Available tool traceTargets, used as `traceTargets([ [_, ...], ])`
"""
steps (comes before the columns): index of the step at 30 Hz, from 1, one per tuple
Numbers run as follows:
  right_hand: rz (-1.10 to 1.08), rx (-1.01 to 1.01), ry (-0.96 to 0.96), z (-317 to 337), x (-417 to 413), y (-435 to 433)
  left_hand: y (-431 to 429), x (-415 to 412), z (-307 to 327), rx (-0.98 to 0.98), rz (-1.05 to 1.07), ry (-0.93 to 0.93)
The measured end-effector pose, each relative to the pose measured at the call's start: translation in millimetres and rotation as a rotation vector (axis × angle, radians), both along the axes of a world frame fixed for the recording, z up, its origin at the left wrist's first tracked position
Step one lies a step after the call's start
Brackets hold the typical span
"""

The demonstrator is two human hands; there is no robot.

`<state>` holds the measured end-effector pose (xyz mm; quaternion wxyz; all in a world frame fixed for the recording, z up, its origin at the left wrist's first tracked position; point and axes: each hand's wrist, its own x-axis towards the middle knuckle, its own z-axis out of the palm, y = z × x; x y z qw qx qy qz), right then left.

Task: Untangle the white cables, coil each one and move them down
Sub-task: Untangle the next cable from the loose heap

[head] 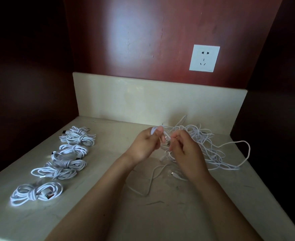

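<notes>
White cable tangle [200, 140] is part-sorted: left hand [145, 145] grips a looped cable end [154, 131], right hand [186, 152] pinches it further along; next move likely needs slack pulled free.

Dim; soft glare on red wall [131, 30]; dark, perhaps vignetted edges; slight blur.

A loose tangle of white cables [202, 143] lay sprawled at the right rear of the desk [160, 220], with one long loop flung out to the right. From it a strand [154, 131] was lifted — gripped in the left hand [145, 145] and pinched by the right hand [184, 152]. Well apart, down the left side, several coiled bundles [36, 192] lay in a row, each wrapped about its middle.
</notes>
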<state>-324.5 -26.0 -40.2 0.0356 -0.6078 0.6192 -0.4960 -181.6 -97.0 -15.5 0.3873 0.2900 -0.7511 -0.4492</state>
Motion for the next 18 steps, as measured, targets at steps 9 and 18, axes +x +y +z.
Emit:
traceTargets([
  [9,0.048,0.034,0.093,-6.3,7.2,-2.2,1.0,-0.8,4.8,-0.027,0.217,0.324],
  [18,-0.098,0.18,0.397,-4.5,-0.6,-7.9,5.4,-0.8,25.1,0.353,0.055,0.824],
])
